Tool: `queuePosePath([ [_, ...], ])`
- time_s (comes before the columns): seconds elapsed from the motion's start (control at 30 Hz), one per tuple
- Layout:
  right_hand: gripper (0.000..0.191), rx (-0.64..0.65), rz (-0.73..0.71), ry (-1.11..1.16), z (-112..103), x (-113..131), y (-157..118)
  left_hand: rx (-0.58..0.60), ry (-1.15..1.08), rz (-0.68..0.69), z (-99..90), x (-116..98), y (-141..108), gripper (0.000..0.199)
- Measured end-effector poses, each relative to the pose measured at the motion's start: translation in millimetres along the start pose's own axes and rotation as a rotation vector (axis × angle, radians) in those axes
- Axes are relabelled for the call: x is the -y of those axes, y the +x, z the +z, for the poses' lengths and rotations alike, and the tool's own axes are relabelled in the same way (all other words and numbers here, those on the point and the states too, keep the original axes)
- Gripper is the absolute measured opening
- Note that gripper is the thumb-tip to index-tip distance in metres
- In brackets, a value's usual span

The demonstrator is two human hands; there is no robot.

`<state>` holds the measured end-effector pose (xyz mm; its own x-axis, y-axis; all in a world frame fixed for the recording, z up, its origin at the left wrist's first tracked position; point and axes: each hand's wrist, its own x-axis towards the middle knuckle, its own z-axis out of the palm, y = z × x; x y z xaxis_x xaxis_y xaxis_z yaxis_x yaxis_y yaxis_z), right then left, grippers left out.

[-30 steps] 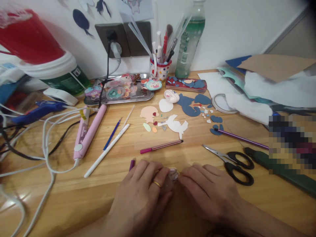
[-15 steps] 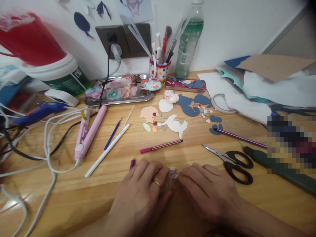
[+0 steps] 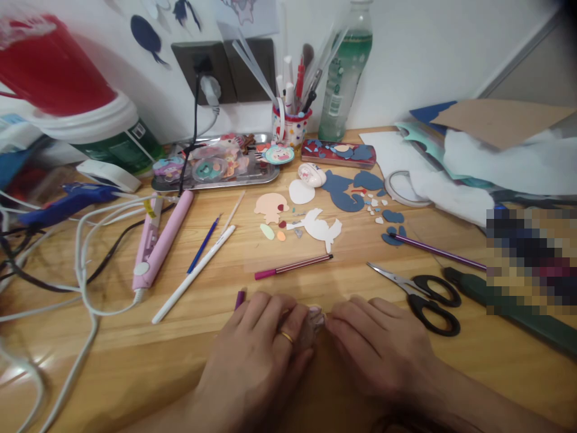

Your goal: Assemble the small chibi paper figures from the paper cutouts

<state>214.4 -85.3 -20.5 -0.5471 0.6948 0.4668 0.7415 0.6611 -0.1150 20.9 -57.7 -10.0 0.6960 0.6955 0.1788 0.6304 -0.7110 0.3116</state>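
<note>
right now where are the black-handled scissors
In the head view, the scissors lie on the table right of centre, between the right hand and the dark green tool.

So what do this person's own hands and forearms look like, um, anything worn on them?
The left hand wears a thin, gold-coloured band ring; none shows on the right hand. Both are gloveless, with no sleeve visible on either forearm.

The small translucent piece (image 3: 317,317) appears pale pink, though partly hidden. The silver-bladed metal scissors (image 3: 406,285) have black loop handles. The round white cup (image 3: 295,128) carries multicoloured dots below a red rim.
</note>
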Motion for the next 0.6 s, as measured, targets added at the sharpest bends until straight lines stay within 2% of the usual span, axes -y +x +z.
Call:
queuePosePath([
  [0.6,0.015,-0.009,0.022,0.009,1.1,0.6,1.7,0.011,0.046,0.001,-1.0,-0.5,-1.7,0.030],
])
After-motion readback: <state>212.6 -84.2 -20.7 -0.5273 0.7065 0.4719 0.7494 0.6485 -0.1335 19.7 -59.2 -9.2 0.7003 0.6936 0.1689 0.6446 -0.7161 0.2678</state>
